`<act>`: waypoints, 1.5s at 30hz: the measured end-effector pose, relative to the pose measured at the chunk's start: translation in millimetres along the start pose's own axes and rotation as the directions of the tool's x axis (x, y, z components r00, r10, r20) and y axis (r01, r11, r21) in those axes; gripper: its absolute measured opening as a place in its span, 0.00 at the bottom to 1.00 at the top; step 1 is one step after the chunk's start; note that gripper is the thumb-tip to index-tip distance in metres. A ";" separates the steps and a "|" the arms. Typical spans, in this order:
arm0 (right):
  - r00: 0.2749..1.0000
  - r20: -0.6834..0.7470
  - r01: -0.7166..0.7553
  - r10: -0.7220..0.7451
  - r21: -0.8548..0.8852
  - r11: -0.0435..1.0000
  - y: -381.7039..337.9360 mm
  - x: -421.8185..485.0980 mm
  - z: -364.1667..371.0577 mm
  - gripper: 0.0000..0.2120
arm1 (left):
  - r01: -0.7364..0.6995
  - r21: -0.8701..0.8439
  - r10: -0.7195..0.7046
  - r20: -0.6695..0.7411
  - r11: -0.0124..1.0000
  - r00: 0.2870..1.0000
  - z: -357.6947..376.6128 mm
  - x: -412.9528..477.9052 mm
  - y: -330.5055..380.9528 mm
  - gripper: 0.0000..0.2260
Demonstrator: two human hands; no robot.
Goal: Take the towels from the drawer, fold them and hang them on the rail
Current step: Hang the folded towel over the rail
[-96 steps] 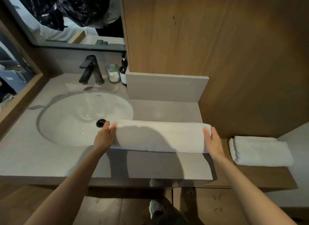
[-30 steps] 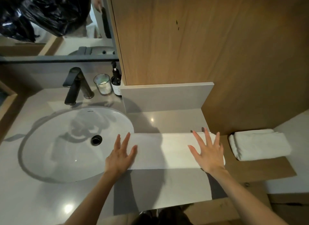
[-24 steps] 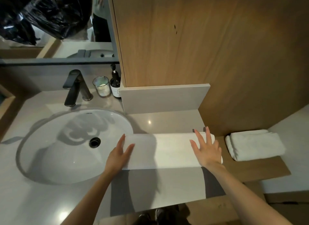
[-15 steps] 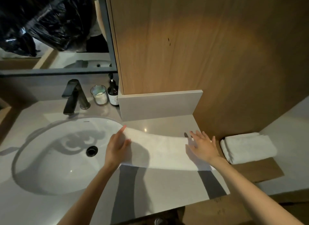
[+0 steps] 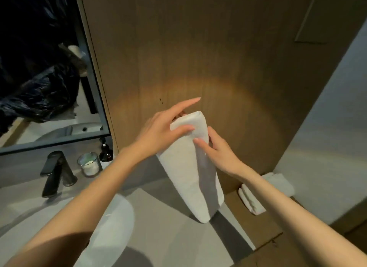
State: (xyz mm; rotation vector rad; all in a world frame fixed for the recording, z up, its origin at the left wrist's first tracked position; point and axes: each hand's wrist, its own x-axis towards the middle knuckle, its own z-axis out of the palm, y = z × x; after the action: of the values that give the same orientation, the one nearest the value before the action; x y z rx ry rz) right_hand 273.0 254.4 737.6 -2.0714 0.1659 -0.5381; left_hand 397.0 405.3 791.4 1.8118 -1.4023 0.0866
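Head: candle (image 5: pixel 89 164), bottle (image 5: pixel 105 151) left of towel (image 5: pixel 188 167)

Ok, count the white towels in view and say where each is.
2. The left hand and right hand hold a long towel up; a folded towel lies on the wooden ledge, partly behind the right forearm. Others may be hidden.

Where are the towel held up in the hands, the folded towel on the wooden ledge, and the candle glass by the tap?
held towel (image 5: pixel 188 171), head view, middle of its hanging front face.
folded towel (image 5: pixel 251 200), head view, its stacked left edge.
candle glass (image 5: pixel 90 167), head view, the white wax inside.
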 end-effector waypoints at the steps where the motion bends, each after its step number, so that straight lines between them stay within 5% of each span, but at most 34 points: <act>1: 0.998 -0.051 0.027 -0.027 0.009 1.000 -9.0 0.1 -9.2 0.14 | -0.054 0.052 0.055 -0.010 0.997 0.998 -4.6 13.8 10.7 0.25; 6: 0.948 -0.300 0.098 -0.104 -0.034 0.995 -53.6 3.0 -58.0 0.09 | -0.174 0.268 0.252 -0.292 0.948 0.923 -16.1 75.2 66.6 0.20; 9: 0.872 -0.463 0.134 -0.158 -0.084 0.987 -84.8 6.8 -100.3 0.08 | -0.170 0.035 0.168 -0.436 0.985 0.884 -16.7 100.1 102.5 0.31; 12: 0.797 -0.552 0.193 -0.247 -0.155 0.969 -122.5 7.9 -147.7 0.09 | -0.131 -0.336 0.013 -0.331 0.933 0.944 -16.3 119.0 131.0 0.43; 14: 0.764 -0.573 0.232 -0.296 -0.184 0.955 -146.4 8.3 -177.7 0.09 | -0.045 -0.472 -0.043 -0.173 0.880 0.984 -16.1 131.0 145.6 0.41; 23: 0.585 -0.677 0.281 -0.446 -0.347 0.895 -211.5 5.1 -301.9 0.06 | -0.005 -0.586 0.083 0.106 0.810 0.991 -2.3 195.7 231.0 0.21; 27: 0.520 -0.715 0.284 -0.467 -0.371 0.884 -213.8 -3.4 -354.5 0.05 | -0.051 -0.627 0.104 0.049 0.777 0.993 20.4 230.4 280.0 0.20; 33: 0.488 -0.690 0.305 -0.535 -0.439 0.845 -175.0 -24.4 -418.9 0.30 | -0.146 -0.674 0.090 -0.118 0.724 0.989 71.8 283.9 356.5 0.14; 36: 0.481 -0.673 0.358 -0.562 -0.434 0.826 -151.7 -32.0 -452.2 0.30 | -0.188 -0.656 0.077 -0.194 0.731 0.978 94.1 314.9 397.0 0.15; 40: 0.364 -0.690 0.424 -0.626 -0.476 0.771 -158.3 -25.9 -518.7 0.28 | -0.299 -0.637 0.122 -0.306 0.710 0.944 113.4 355.3 453.5 0.13; 45: 0.301 -0.696 0.394 -0.652 -0.532 0.749 -189.0 -12.7 -589.4 0.25 | -0.269 -0.626 0.091 -0.302 0.732 0.949 122.9 386.5 497.8 0.19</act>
State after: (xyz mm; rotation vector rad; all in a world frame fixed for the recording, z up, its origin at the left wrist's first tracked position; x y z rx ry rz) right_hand -14.8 -99.8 1156.0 -1.8580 0.1105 -2.1113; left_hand 78.4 8.7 1183.2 1.0243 -1.2120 -0.0746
